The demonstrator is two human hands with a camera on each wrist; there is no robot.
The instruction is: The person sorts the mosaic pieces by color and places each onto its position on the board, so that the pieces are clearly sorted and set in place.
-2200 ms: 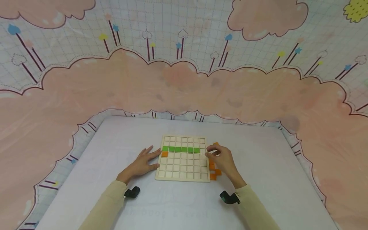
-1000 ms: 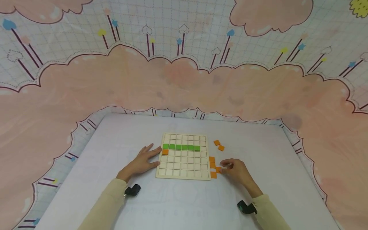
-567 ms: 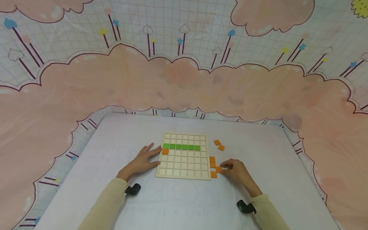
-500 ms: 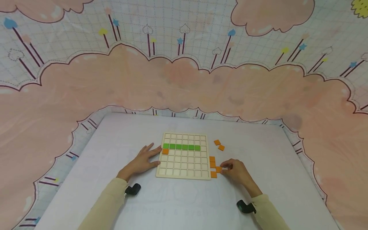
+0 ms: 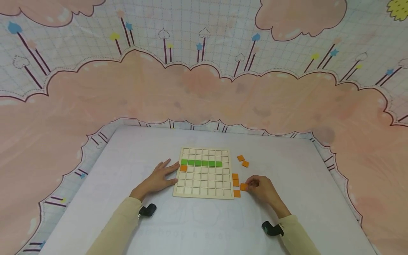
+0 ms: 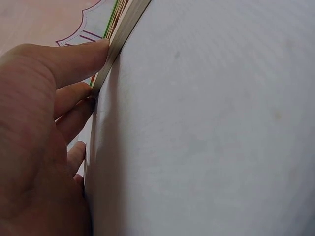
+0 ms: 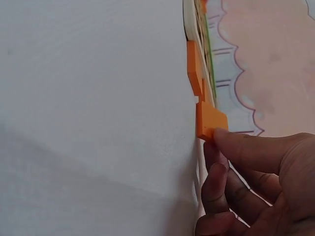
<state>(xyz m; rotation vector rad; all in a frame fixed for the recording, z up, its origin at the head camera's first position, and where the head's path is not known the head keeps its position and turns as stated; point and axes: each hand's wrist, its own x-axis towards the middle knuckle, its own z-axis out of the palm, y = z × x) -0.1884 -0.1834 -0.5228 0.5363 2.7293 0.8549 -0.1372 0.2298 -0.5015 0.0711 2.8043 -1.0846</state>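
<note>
A pale wooden grid board (image 5: 204,184) lies on the white table. Green square tiles (image 5: 198,163) fill most of one row, and a single orange tile (image 5: 183,168) sits at the left end of the row below. My left hand (image 5: 156,180) rests along the board's left edge, fingers spread, thumb and fingertips touching the rim. Right of the board, my right hand (image 5: 262,187) pinches another orange tile (image 7: 212,121) by one edge between thumb and finger; its far edge juts out toward the board.
Loose orange tiles lie along the board's right edge, among them a lower tile (image 5: 237,193). Two more, including an upper tile (image 5: 240,158), lie farther back to the right. A patterned cloth (image 5: 197,95) hangs behind the table.
My right hand moved from the board's right edge down to the loose tiles, then took hold of an orange tile and drew it slightly away. The left hand stays put.
</note>
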